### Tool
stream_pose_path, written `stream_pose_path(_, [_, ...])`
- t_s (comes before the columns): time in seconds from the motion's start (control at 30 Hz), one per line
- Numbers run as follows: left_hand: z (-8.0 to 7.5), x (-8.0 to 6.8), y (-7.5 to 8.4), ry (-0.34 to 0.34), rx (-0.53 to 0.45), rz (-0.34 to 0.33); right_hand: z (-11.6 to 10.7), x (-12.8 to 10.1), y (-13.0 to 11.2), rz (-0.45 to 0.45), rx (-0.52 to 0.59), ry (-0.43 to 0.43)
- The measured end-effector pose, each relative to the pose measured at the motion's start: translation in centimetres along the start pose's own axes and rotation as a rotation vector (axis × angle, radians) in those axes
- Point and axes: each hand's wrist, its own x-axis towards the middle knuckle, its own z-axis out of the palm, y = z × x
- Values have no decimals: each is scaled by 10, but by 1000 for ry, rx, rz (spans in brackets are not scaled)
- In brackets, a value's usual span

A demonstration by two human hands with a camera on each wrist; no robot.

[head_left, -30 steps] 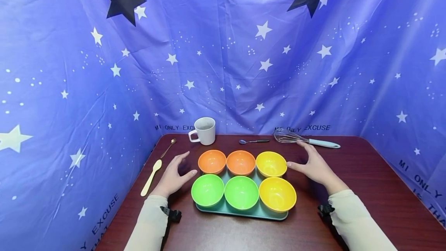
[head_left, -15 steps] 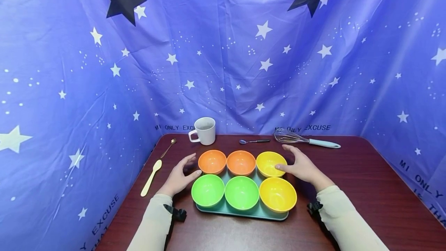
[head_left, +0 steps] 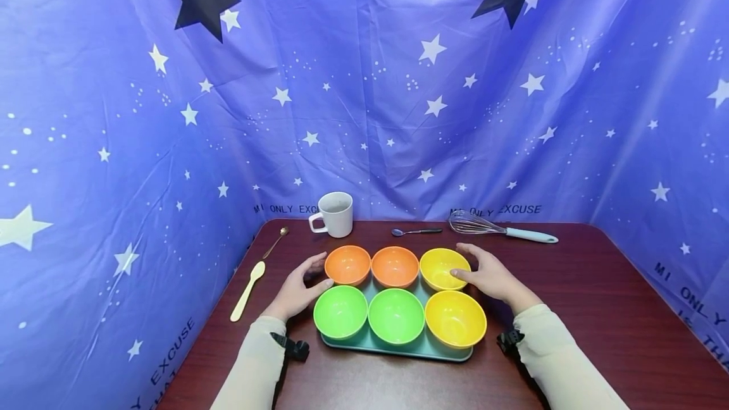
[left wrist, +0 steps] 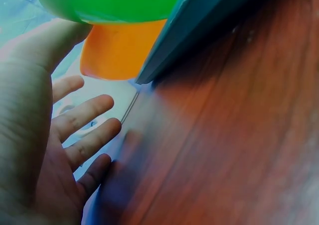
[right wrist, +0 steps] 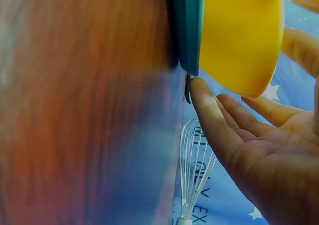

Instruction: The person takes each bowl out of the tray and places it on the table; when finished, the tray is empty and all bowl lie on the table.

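On a teal tray [head_left: 398, 351] stand two orange bowls [head_left: 347, 266], two green bowls [head_left: 396, 316] and two yellow bowls, a far one [head_left: 440, 264] and a near one [head_left: 455, 319]. My left hand [head_left: 296, 290] is at the tray's left, its fingers spread beside the far left orange bowl and its thumb by the left green bowl. Over the rim of the far yellow bowl lies the thumb of my right hand [head_left: 492, 276]. In the right wrist view its extended fingers reach around that bowl's outer side, close to the tray's edge; contact is hard to tell.
Behind the tray are a white mug [head_left: 336, 215], a small dark-handled spoon [head_left: 416, 231] and a whisk [head_left: 501, 229]. To the left lie a cream spoon [head_left: 248, 290] and a small gold spoon [head_left: 276, 242]. A starry blue curtain [head_left: 364, 81] borders the table.
My right hand has moved left, away from the whisk, to the far yellow bowl. My left hand has edged right towards the orange and green bowls. Bowls and tray stay in place.
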Motion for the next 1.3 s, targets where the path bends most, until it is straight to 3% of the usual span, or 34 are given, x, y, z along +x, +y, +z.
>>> stream_pose_path(0.13, [2, 1, 0, -1, 12, -6, 0, -1, 1, -4, 60, 1])
stream_pose_path(0.37, [4, 0, 1, 6, 13, -14, 0, -1, 3, 18, 262, -54])
stream_pose_path(0.8, [4, 1, 0, 3, 19, -24, -1, 0, 8, 82, 457, -95])
stream_pose_path(1.1, [4, 1, 1, 0, 26, -23, -3, -1, 8, 141, 491, -70])
stream_pose_path(1.3, [4, 1, 1, 8, 21, -27, -7, -2, 9, 130, 513, -55])
